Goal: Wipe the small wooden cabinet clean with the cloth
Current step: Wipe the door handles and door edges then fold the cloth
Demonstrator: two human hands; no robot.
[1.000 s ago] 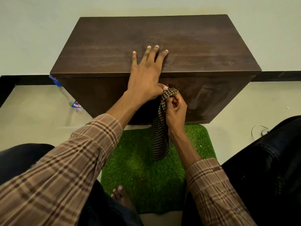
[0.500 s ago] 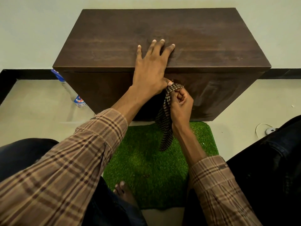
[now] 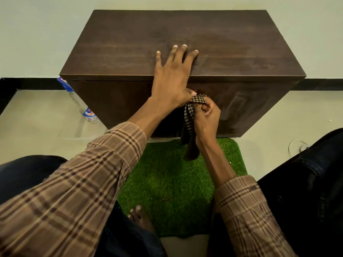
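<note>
While the left hand (image 3: 171, 84) lies flat on top of the cabinet (image 3: 232, 58), its fingers (image 3: 174, 52) straight and spread across the dark wood and its palm over the front edge, the right hand (image 3: 207, 115) works just below it against the cabinet's front face; that hand's grip is closed on the cloth (image 3: 190, 123), fingers and thumb curled round a bunched upper part of it, held up near the top of the front panel and touching or almost touching the left thumb; whether the cloth presses the wood cannot be told. From the grip the checked cloth hangs in a narrow strip down the front of the cabinet, its lower end dangling above the mat (image 3: 167, 182); the cabinet stands on the floor (image 3: 37, 127) against a pale wall (image 3: 37, 34), its near lower edge at the far edge of the green grass-like mat. Both forearms wear plaid sleeves (image 3: 83, 182); dark trousers (image 3: 306, 191) show at either side, and bare toes (image 3: 138, 214) rest on the near part of the mat. A clear bottle (image 3: 81, 106) with a blue cap and label leans beside the cabinet's left side; a white cable (image 3: 297, 145) lies on the floor at the right, by the knee.
</note>
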